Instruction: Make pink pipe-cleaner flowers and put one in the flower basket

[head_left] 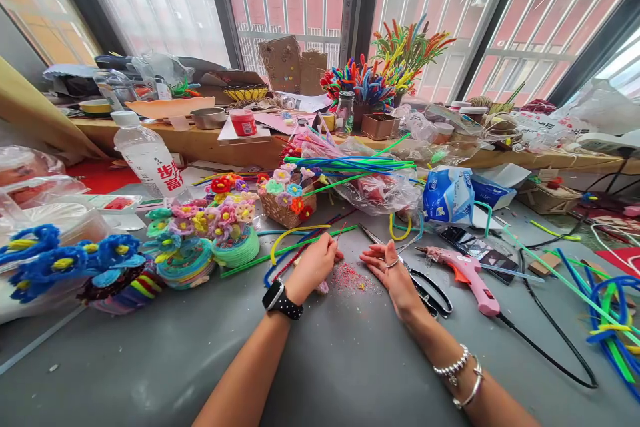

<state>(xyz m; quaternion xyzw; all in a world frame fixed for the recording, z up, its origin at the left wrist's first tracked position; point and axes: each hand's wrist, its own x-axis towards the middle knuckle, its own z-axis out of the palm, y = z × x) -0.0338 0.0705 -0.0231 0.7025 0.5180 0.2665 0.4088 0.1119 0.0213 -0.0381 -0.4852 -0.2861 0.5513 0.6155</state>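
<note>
Scissors (371,234) slant along the right of the clippings (353,279), tips farthest, close by my loosely spread, seemingly empty right grip (397,280), while from afar I have my left grip (316,263), left of the clippings, pinched around what looks like a thin red stem (342,231).

The left hand (323,259) is hiding most of its fingers, the right hand (393,273) is partly covering black-handled scissors (371,235), and the bottom edge is cropping both forearms (245,363).
</note>
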